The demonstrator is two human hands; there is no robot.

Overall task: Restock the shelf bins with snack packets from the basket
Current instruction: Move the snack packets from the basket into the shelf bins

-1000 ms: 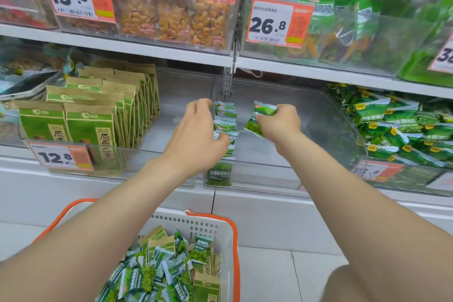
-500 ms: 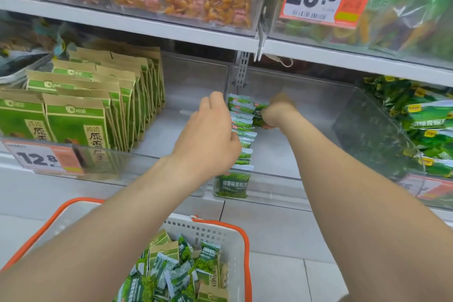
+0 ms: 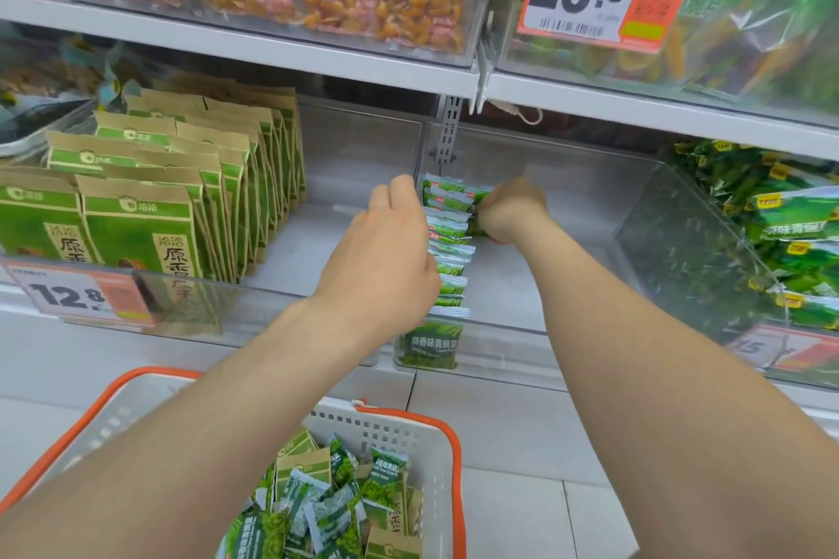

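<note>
Left hand [image 3: 386,250] lies along the left side of the row of packets [image 3: 449,268], which stands on edge against the left wall of the clear bin [image 3: 572,177]; fingers are straight and pressed together, thumb touching the row. Right hand [image 3: 513,211] is at the far end of that row, fingers curled round one green packet [image 3: 476,197] (fingertips hidden from here). Basket [image 3: 411,431] sits below the shelf, with loose packets [image 3: 327,508] heaped inside.
</note>
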